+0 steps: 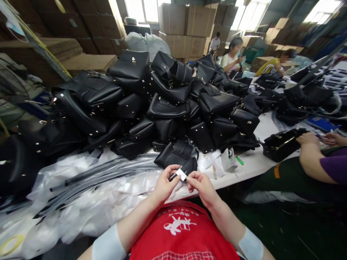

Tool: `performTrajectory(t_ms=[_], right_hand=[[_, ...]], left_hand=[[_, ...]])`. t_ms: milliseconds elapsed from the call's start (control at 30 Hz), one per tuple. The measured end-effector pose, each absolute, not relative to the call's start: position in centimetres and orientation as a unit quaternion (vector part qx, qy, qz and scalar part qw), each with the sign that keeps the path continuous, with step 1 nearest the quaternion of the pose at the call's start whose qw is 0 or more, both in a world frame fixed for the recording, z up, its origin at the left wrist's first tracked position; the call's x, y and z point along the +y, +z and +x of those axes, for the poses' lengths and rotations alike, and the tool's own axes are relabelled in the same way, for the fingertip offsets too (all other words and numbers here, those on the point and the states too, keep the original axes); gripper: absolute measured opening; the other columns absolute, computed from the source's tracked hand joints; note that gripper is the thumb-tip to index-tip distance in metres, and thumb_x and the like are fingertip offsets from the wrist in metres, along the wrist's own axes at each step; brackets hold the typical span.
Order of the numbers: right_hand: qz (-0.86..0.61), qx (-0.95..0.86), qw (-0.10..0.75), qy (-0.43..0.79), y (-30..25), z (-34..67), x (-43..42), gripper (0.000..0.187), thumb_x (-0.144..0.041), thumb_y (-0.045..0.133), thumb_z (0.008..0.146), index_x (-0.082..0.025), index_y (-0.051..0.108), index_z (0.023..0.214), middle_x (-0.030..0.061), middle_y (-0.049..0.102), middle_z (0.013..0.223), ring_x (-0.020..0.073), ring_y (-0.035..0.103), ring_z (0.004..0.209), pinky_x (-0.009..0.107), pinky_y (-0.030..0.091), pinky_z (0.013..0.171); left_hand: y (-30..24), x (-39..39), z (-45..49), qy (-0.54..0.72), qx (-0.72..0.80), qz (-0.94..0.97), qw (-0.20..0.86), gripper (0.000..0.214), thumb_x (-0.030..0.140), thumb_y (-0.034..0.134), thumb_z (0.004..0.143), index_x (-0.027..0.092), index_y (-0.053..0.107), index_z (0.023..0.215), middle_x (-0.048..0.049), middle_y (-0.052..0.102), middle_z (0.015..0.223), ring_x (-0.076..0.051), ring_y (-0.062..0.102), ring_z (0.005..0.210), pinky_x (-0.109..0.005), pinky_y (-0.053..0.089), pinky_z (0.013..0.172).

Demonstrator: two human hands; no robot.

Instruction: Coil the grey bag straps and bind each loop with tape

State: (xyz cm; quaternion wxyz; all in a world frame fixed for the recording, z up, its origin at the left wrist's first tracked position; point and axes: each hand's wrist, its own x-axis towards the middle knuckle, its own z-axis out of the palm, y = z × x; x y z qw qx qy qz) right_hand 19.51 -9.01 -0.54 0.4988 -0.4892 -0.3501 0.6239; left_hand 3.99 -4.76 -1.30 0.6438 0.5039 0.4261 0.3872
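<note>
My left hand (166, 183) and my right hand (202, 185) meet at the table's near edge, both pinched on a small white tag (181, 174). The tag sits at the end of a black strap (187, 168) that runs up to a black leather bag (175, 153) lying just beyond my fingers. A large heap of black bags (151, 97) rises behind it.
Clear plastic wrappers (89, 195) cover the white table (257, 162) at the left. A co-worker's arm (311, 159) at the right rests by an open black bag (282, 143). Cardboard boxes (184, 29) are stacked behind, and other people sit far back.
</note>
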Motion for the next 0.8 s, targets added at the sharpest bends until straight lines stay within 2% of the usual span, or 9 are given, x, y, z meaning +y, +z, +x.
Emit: performTrajectory(t_ms=[200,300,433,533,667,800], right_hand=[[-0.531,-0.347,0.462,0.619,-2.2,18.2,-8.1,0.04,-0.049,0.076,0.065,-0.015,0.056,0.065,-0.0024,0.059,0.05,0.0071,0.048,0.04,0.019,0.037,0.042],[-0.537,-0.358,0.447,0.62,-2.4,17.6,-8.1,0.041,-0.05,0.076,0.066,-0.015,0.056,0.065,-0.0019,0.06,0.05,0.0071,0.049,0.039,0.019,0.035,0.041],[-0.489,-0.37,0.424,0.666,-2.2,17.0,-8.2,0.038,-0.046,0.077,0.066,-0.013,0.063,0.078,0.0033,0.069,0.066,0.0106,0.062,0.053,0.021,0.046,0.053],[-0.477,-0.366,0.433,0.671,-2.0,16.4,-8.1,0.04,-0.045,0.078,0.064,-0.012,0.065,0.082,0.006,0.072,0.074,0.0119,0.065,0.06,0.022,0.048,0.057],[-0.519,-0.352,0.451,0.635,-2.3,15.2,-7.7,0.041,-0.05,0.078,0.059,-0.012,0.064,0.07,0.0047,0.068,0.063,0.0115,0.063,0.051,0.02,0.046,0.05],[-0.581,-0.374,0.419,0.589,-3.2,14.8,-7.8,0.047,-0.058,0.071,0.064,-0.012,0.063,0.062,0.003,0.061,0.049,0.0103,0.053,0.037,0.019,0.038,0.037]], left_hand=[[-1.1,-5.1,2.5,0.401,0.419,0.52,0.627,0.042,0.034,0.068,0.073,0.015,0.056,0.109,-0.0059,0.066,0.089,-0.017,0.061,0.085,-0.027,0.046,0.073],[-1.2,-5.4,2.1,0.406,0.427,0.507,0.63,0.04,0.037,0.067,0.075,0.015,0.058,0.107,-0.0078,0.067,0.093,-0.018,0.062,0.084,-0.027,0.047,0.072],[-1.4,-5.5,1.8,0.43,0.481,0.468,0.603,0.035,0.041,0.064,0.078,0.014,0.061,0.1,-0.0054,0.067,0.082,-0.016,0.061,0.072,-0.027,0.047,0.064],[-1.3,-5.5,1.7,0.448,0.509,0.505,0.533,0.026,0.038,0.06,0.081,0.015,0.067,0.093,-0.0062,0.067,0.082,-0.018,0.061,0.076,-0.03,0.048,0.07],[-0.8,-6.0,1.7,0.466,0.49,0.613,0.408,0.02,0.033,0.058,0.083,0.019,0.071,0.089,-0.0072,0.064,0.091,-0.021,0.06,0.089,-0.033,0.046,0.083],[-0.7,-6.8,1.9,0.463,0.437,0.67,0.381,0.021,0.032,0.054,0.087,0.021,0.071,0.094,-0.0072,0.062,0.095,-0.02,0.059,0.092,-0.033,0.047,0.084]])
